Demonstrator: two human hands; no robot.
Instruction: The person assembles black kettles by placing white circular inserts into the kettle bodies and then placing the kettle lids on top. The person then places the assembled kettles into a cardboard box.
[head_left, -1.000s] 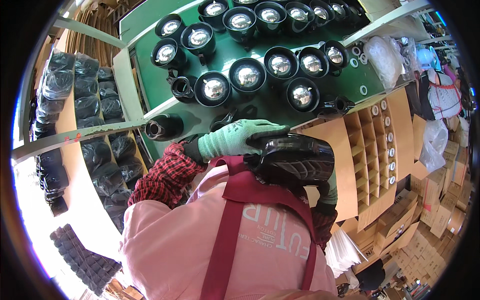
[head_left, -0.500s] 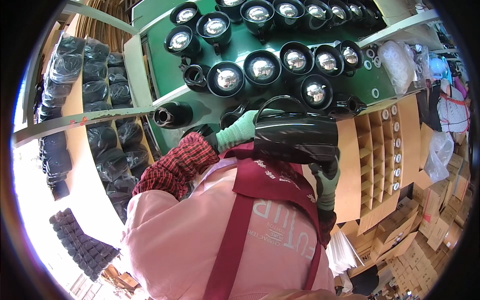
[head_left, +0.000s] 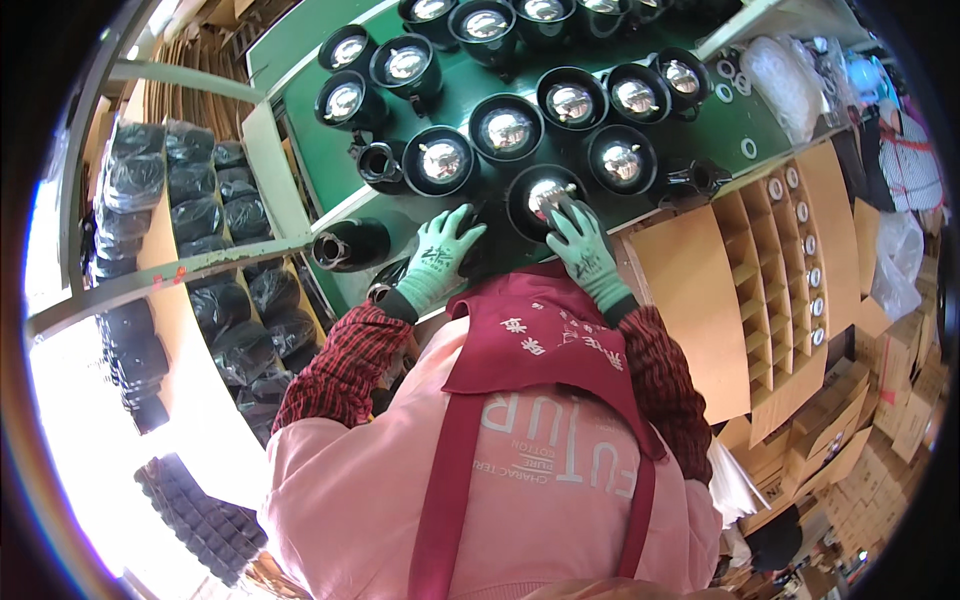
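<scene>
In front of me on the green bench a black jug (head_left: 520, 207) stands with a silvery rounded end showing inside its wide, upturned rim. My right hand (head_left: 585, 255), in a green glove, reaches over the near right of that rim, its fingers stretched onto the silvery dome. My left hand (head_left: 440, 258), also gloved, has its fingers spread beside another dark piece (head_left: 487, 245), whose shape is partly hidden. To its left lies a black jug on its side, its open mouth (head_left: 328, 250) facing left. Another open black jug (head_left: 381, 162) stands farther back.
Several black jugs with silvery domes (head_left: 506, 128) fill the bench (head_left: 470, 85). At the right stand a divided carton (head_left: 745, 275), white rings (head_left: 748, 148) and a clear plastic bag (head_left: 780, 85). Bagged black items (head_left: 240, 340) are stacked at the left.
The black jug that I held on its side at my chest now stands on the bench, domed end up. My left hand has let go of it, and both hands have moved onto the bench.
</scene>
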